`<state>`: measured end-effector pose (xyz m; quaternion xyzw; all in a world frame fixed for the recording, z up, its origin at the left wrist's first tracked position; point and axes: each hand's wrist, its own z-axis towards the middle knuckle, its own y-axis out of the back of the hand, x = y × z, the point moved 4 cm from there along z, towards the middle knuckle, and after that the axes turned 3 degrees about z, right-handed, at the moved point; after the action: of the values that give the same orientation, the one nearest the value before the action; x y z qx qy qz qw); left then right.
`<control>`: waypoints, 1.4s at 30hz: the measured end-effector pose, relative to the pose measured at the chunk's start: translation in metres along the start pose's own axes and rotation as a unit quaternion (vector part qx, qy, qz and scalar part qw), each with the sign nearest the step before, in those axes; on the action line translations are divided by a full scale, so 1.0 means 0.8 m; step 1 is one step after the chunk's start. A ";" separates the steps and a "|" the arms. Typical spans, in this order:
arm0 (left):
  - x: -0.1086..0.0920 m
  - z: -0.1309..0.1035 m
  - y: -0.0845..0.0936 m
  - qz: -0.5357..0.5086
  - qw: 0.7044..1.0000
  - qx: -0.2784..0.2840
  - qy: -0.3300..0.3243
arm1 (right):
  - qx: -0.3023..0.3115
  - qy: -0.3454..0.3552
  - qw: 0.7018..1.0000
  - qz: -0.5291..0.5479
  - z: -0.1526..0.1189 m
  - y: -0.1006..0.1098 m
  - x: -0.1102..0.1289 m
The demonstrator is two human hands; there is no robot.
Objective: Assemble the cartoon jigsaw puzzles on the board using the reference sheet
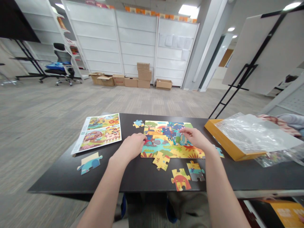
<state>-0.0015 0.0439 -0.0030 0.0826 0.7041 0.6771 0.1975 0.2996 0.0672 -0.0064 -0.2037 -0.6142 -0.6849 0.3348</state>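
Note:
A jigsaw puzzle board (pixel 156 152) with a colourful animal scene lies on the black table. My left hand (pixel 133 144) is at its left edge, fingers curled together over the border; what they grip is hidden. Over the right half of the board, my right hand (pixel 195 136) is closed in a pinch on a blue-green puzzle piece (pixel 180 138). Below the board are a yellow piece (pixel 161 161), a piece with a red animal face (pixel 180 180) and a blue-grey piece (pixel 196 171). A blue and cream piece (pixel 90 163) lies to the left, and a small blue piece (pixel 138 123) sits beyond my left hand.
A printed picture sheet (pixel 101 133) lies at the table's left. On the right, an orange box lid (pixel 228 144) holds clear plastic wrapping (pixel 254 131). Another light-blue piece (pixel 219 151) shows partly behind my right forearm. Cardboard boxes (pixel 143 76) stand by the far shelves.

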 end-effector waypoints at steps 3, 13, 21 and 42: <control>-0.002 -0.001 0.002 0.003 1.000 0.005 0.003 | 0.014 0.008 1.000 0.003 0.001 -0.005 0.004; -0.004 -0.001 0.002 0.007 1.000 0.006 0.003 | 0.019 0.020 0.999 -0.028 0.008 -0.019 -0.011; -0.003 0.000 0.001 0.007 1.000 0.006 0.002 | -0.035 0.003 0.999 0.028 0.003 -0.001 -0.013; -0.003 0.000 -0.004 0.012 1.000 0.005 -0.005 | -0.176 -0.186 0.966 0.028 -0.021 0.052 -0.071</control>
<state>0.0012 0.0431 -0.0059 0.0954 0.7052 0.6757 0.1924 0.3708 0.0615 -0.0186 -0.4002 -0.5296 -0.7226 0.1927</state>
